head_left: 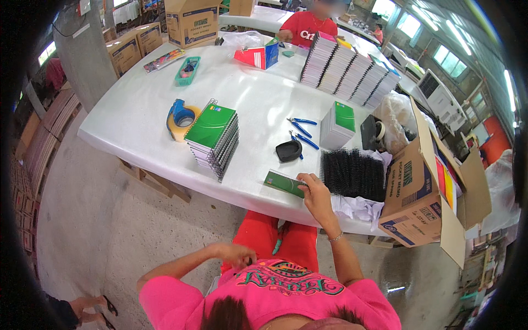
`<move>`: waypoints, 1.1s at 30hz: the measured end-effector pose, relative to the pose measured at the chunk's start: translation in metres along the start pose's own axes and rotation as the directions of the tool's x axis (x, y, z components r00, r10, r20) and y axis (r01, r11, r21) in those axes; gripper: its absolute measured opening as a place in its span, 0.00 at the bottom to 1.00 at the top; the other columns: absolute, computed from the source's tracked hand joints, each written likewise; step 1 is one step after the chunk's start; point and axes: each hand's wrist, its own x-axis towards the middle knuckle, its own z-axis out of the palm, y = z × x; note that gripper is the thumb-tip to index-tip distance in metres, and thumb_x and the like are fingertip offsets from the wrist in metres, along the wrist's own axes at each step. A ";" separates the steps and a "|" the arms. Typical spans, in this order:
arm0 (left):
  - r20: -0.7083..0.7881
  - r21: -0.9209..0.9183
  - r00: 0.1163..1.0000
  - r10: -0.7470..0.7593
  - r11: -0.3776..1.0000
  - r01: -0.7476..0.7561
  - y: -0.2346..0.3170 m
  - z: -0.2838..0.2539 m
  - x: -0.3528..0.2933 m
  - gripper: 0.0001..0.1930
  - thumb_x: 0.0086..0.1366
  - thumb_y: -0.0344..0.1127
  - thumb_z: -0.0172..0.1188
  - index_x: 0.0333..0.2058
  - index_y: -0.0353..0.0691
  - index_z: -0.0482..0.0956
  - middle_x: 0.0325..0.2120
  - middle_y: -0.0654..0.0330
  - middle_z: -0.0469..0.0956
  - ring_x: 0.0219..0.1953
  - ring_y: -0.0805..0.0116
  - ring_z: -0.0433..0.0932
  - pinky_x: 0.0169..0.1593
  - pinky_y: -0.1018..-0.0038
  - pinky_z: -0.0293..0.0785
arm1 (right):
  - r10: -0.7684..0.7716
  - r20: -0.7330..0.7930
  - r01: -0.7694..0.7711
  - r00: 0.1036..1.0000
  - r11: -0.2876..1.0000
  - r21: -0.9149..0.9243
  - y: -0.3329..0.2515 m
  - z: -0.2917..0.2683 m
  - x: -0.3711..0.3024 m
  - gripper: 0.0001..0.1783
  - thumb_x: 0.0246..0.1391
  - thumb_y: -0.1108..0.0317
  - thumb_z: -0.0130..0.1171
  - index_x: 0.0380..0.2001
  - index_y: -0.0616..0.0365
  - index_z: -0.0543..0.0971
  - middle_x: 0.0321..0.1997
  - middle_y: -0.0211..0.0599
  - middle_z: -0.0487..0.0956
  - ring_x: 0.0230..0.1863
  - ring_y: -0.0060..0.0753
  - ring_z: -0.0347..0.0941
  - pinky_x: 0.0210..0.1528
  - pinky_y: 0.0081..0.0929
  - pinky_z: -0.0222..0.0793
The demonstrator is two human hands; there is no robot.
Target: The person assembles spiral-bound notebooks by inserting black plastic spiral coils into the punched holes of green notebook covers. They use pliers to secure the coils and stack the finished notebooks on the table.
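At the table's near edge lies a small green notebook point(283, 182), low and flat. My right hand point(314, 193) is closed on its right end. My left hand point(235, 255) is drawn back over my lap, fingers curled; a small dark bit shows at the fingertips, too little to name. Just right of the notebook is a pile of black spiral binding coils point(352, 175) on white paper. Beyond the notebook sits a black scoop-like holder point(289, 150), with two blue-handled cutting pliers point(302, 129) behind it.
Left stands a stack of spiral-bound green notebooks point(213, 125) beside a blue tape dispenser point(180, 118). A green-topped pad stack point(338, 126) and an open carton point(415, 190) are right. Farther back are bound book stacks point(344, 71), a teal basket point(187, 71) and a person in red point(313, 27).
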 end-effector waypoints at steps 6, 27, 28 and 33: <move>-0.089 -0.022 0.986 -0.143 0.990 0.142 0.022 0.025 -0.009 0.21 0.56 0.31 0.64 0.49 0.38 0.71 0.35 0.57 0.75 0.39 0.65 0.77 0.40 0.65 0.76 | 0.023 -0.015 -0.024 1.000 0.997 -0.073 0.000 -0.001 -0.001 0.14 0.52 0.79 0.57 0.43 0.56 0.75 0.38 0.43 0.78 0.39 0.53 0.75 0.40 0.41 0.69; -0.666 0.686 0.278 0.693 0.420 0.595 0.165 -0.075 0.051 0.19 0.51 0.21 0.56 0.43 0.45 0.72 0.39 0.62 0.73 0.50 0.59 0.71 0.65 0.38 0.45 | 0.231 -0.418 -0.169 0.878 0.969 0.180 0.122 -0.076 0.080 0.14 0.57 0.62 0.61 0.43 0.59 0.78 0.37 0.43 0.79 0.39 0.35 0.74 0.42 0.32 0.70; -0.668 0.685 0.280 0.689 0.423 0.593 0.168 -0.078 0.051 0.19 0.51 0.21 0.56 0.43 0.45 0.72 0.39 0.62 0.73 0.50 0.59 0.71 0.65 0.38 0.45 | 0.290 -0.517 -0.249 0.805 0.957 0.149 0.142 -0.089 0.093 0.16 0.55 0.60 0.62 0.42 0.58 0.78 0.37 0.47 0.78 0.40 0.41 0.75 0.44 0.37 0.70; -0.724 0.639 0.273 0.634 0.465 0.613 0.159 -0.085 0.060 0.19 0.52 0.21 0.53 0.44 0.43 0.71 0.43 0.58 0.70 0.54 0.55 0.67 0.64 0.38 0.49 | 0.264 -0.565 -0.341 0.782 0.940 -0.033 0.168 -0.112 0.108 0.20 0.53 0.59 0.64 0.46 0.55 0.76 0.40 0.51 0.75 0.46 0.50 0.72 0.49 0.43 0.68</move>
